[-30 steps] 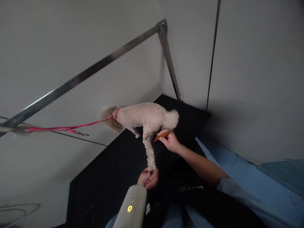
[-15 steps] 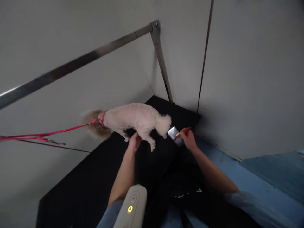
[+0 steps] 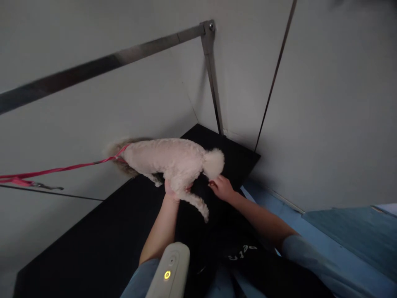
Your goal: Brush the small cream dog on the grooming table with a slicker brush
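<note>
A close-clipped pale dog (image 3: 167,155) with a fluffy pom-pom tail and a browner, blurred head stands on a black table (image 3: 130,231). Around its neck is a red leash (image 3: 62,169). My left hand (image 3: 170,189) reaches under its rear and is wrapped round the near hind leg; fingertips show on the far side, and the paw sticks out toward me. Just below the tail, my right hand (image 3: 223,188) is closed on a slicker brush (image 3: 212,183). Only a bit of its orange-brown handle shows between the fingers; the metal head is hidden.
A metal grooming arm (image 3: 212,78) rises from the table's back and crosses to the upper left. Grey walls (image 3: 335,103) stand behind and right. A pale device with a yellow light (image 3: 169,269) juts up at the bottom. Blue floor (image 3: 279,215) lies right.
My right hand has moved left with the slicker brush to beneath the tail. My left hand has taken the near hind leg, which now stretches toward me. The dog's head has shifted left.
</note>
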A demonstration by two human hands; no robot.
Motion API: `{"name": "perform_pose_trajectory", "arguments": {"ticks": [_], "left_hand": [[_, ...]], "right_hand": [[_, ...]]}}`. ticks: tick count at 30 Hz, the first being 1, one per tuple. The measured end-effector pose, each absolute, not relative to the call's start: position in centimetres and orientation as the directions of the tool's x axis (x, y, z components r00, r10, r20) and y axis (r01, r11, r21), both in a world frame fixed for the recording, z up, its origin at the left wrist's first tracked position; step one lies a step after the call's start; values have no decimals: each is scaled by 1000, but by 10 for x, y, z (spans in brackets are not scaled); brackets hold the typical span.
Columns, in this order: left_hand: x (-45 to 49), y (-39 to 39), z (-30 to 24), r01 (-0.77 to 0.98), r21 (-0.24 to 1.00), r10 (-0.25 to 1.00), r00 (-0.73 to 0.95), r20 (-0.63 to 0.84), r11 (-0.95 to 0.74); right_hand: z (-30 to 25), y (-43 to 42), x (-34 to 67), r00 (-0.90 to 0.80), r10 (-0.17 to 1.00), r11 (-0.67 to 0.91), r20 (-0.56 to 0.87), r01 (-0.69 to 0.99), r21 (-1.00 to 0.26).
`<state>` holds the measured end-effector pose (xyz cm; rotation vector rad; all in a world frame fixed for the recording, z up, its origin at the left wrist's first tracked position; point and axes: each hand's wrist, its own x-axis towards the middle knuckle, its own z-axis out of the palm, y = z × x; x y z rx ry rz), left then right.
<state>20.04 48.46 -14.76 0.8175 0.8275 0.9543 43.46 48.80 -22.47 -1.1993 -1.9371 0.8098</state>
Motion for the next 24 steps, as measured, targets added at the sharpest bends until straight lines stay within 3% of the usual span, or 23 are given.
{"name": "perform_pose_trajectory", "arguments": {"ticks": [2, 5, 8, 11, 16, 20, 24], "left_hand": [[204, 482, -138, -430, 821, 911, 331, -244, 376], [206, 477, -122, -495, 797, 932, 281, -229, 345], [207, 469, -107, -505, 818, 957, 222, -185, 275], [211, 461, -97, -517, 820, 966, 203, -160, 245], [224, 457, -84, -523, 821, 969, 202, -144, 231], [232, 456, -73, -499, 839, 968, 221, -119, 217], [238, 456, -61, -497, 833, 961, 240, -137, 243]], "right_hand": [[-220, 486, 435, -354, 916, 359, 188, 520, -775], [-204, 497, 442, -174, 955, 296, 239, 541, -787], [-197, 502, 452, -74, 951, 305, 299, 369, -878], [-208, 484, 452, -83, 991, 121, 109, 164, -979], [-225, 437, 431, -177, 977, -101, -115, 90, -991], [-214, 441, 407, -312, 934, -165, -172, 51, -985], [-216, 461, 389, -253, 954, -143, -159, 80, -987]]}}
